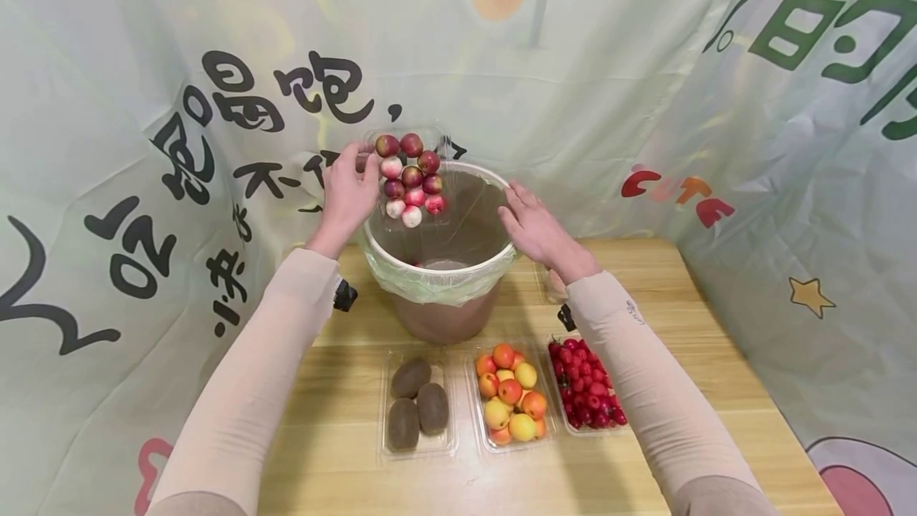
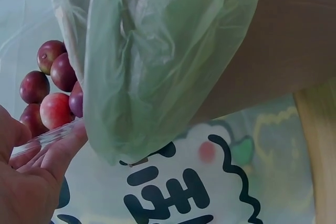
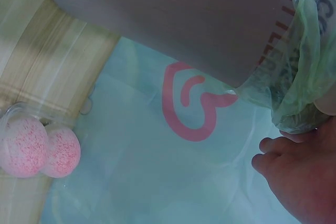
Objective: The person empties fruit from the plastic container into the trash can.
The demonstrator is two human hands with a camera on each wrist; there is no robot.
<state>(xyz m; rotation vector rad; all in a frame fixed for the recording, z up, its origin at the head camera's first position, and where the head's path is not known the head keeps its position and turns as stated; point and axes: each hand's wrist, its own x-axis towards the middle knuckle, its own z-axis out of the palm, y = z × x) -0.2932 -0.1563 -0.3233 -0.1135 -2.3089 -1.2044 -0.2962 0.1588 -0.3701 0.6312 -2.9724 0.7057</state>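
My left hand [image 1: 351, 193] grips the left edge of a clear plastic box [image 1: 447, 142], tilted above the left side of a bin. In it lie small red and purple plum-like fruits [image 1: 411, 176], several with pale sides. The left wrist view shows the thumb and fingers on the clear edge beside the fruits [image 2: 55, 109]. The brown bin [image 1: 444, 313] stands upright with a pale green liner bag [image 1: 430, 285] folded over its white rim. At the bin's right rim rests my right hand [image 1: 540, 229], fingers extended; in the right wrist view its fingers [image 3: 273, 148] lie beside the liner.
In front of the bin stand clear boxes of dark brown kiwis [image 1: 411, 400], yellow-orange fruits [image 1: 510, 392] and red berries or cherries [image 1: 587, 385]. Pink-speckled round fruits [image 3: 23, 145] sit in another box right of the bin. Printed cloth [image 1: 609, 102] surrounds the wooden table [image 1: 337, 476].
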